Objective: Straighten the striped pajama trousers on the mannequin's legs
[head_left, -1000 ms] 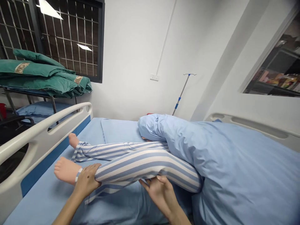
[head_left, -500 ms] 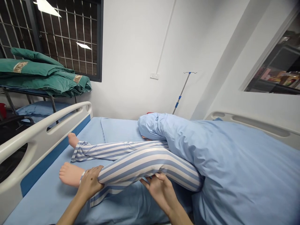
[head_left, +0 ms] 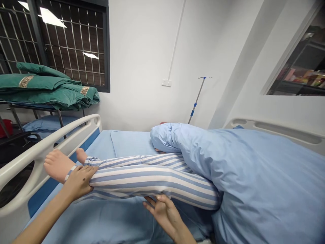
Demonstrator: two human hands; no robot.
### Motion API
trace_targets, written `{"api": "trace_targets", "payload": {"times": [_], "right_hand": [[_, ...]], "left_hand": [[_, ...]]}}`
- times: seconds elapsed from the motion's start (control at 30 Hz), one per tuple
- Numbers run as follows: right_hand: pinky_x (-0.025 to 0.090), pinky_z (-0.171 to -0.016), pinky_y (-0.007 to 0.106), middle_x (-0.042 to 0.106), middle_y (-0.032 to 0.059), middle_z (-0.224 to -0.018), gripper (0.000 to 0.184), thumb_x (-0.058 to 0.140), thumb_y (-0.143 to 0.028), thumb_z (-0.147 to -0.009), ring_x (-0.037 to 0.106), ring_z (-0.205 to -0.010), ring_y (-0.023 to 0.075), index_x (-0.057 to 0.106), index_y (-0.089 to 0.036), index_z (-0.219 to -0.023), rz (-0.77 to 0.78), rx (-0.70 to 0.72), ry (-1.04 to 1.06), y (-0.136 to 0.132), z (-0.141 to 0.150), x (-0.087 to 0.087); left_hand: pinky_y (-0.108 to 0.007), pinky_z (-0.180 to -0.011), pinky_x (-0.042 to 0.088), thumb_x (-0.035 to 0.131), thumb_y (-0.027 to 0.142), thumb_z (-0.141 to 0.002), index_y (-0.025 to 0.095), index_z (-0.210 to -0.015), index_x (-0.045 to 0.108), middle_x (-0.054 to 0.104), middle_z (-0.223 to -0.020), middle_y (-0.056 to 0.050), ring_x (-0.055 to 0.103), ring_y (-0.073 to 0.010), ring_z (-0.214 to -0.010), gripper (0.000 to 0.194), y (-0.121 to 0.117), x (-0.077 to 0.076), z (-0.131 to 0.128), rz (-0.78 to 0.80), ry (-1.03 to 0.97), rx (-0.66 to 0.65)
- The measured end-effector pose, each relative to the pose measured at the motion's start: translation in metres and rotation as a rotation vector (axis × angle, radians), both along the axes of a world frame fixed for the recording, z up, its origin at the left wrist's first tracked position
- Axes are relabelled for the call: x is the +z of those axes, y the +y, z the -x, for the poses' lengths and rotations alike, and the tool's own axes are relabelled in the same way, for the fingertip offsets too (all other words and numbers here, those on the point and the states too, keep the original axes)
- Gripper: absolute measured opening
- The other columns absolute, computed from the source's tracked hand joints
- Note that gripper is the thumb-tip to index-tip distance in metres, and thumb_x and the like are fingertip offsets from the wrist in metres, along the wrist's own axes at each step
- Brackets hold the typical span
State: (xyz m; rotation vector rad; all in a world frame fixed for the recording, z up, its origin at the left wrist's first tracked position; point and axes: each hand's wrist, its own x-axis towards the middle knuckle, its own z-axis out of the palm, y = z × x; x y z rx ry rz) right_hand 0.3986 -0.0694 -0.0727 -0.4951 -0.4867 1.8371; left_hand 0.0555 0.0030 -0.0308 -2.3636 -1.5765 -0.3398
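Gently braced: a manikin leg [head_left: 152, 181] held from above and below beside the side rail [head_left: 33, 162]

The leg, in blue-and-white striped pyjama trousers, lies just inside the side rail. Its bare foot [head_left: 57, 166] reaches toward the rail, with a band [head_left: 70, 173] around the ankle. The left hand [head_left: 78, 183] lies across the top of the shin just beside the band, open and pressing through the cloth rather than gripping, seemingly placed to keep the lower leg from rolling toward the rail. Farther from the rail, the right hand [head_left: 165, 213] sits beneath the leg, open and palm up, its fingertips [head_left: 159, 198] at the underside, apparently there to take weight from below; how firm that contact is cannot be told. The other foot [head_left: 81, 156] lies nearby. A blue quilt [head_left: 261, 176] bunches over the body away from the rail, and folded green blankets [head_left: 43, 89] lie on a rack outside it.
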Motion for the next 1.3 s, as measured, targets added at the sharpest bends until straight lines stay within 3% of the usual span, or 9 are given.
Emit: {"api": "trace_targets", "payload": {"times": [0.2, 0.6, 0.77, 1.07, 1.3], "right_hand": [[0.040, -0.086, 0.040, 0.066, 0.0047, -0.095, 0.016, 0.068, -0.014, -0.060, 0.055, -0.101, 0.0265, 0.064, -0.018, -0.075, 0.097, 0.036, 0.039, 0.008, 0.013, -0.027], [0.043, -0.076, 0.030, 0.066, 0.0034, -0.087, 0.017, 0.067, -0.010, -0.057, 0.059, -0.093, 0.0233, 0.061, -0.016, -0.071, 0.281, 0.039, 0.038, 0.031, 0.031, -0.073], [0.043, -0.077, 0.031, 0.066, 0.0037, -0.089, 0.020, 0.066, -0.007, -0.056, 0.059, -0.094, 0.0237, 0.061, -0.015, -0.073, 0.301, 0.031, 0.033, 0.040, 0.034, -0.084], [0.045, -0.074, 0.028, 0.067, 0.0028, -0.083, 0.018, 0.065, -0.006, -0.056, 0.061, -0.087, 0.0212, 0.061, -0.015, -0.071, 0.342, 0.013, -0.001, 0.042, 0.036, -0.100], [0.043, -0.057, 0.020, 0.067, 0.0002, -0.073, 0.021, 0.068, -0.008, -0.051, 0.063, -0.076, 0.0167, 0.060, -0.015, -0.069, 0.456, -0.020, -0.077, 0.049, 0.039, -0.119]], "left_hand": [[-0.039, -0.082, 0.032, 0.045, 0.011, -0.061, 0.019, -0.101, 0.057, 0.065, -0.101, -0.007, 0.055, -0.0261, -0.094, 0.043, 0.008, 0.012, 0.014, 0.015, 0.134, -0.019], [-0.040, -0.079, 0.033, 0.046, 0.006, -0.062, 0.017, -0.102, 0.058, 0.064, -0.094, -0.008, 0.055, -0.0273, -0.090, 0.043, 0.023, -0.003, 0.021, -0.024, 0.266, -0.025], [-0.040, -0.080, 0.034, 0.047, 0.007, -0.061, 0.017, -0.102, 0.059, 0.064, -0.095, -0.008, 0.054, -0.0271, -0.091, 0.043, 0.034, -0.010, 0.023, 0.004, 0.272, -0.020], [-0.038, -0.086, 0.032, 0.051, 0.005, -0.058, 0.021, -0.105, 0.058, 0.063, -0.100, -0.006, 0.052, -0.0243, -0.095, 0.050, 0.041, -0.043, 0.037, 0.088, 0.175, -0.005], [-0.038, -0.089, 0.031, 0.051, 0.004, -0.056, 0.020, -0.112, 0.056, 0.062, -0.105, -0.007, 0.050, -0.0243, -0.102, 0.058, 0.048, -0.078, 0.038, 0.145, 0.128, 0.013]]}}
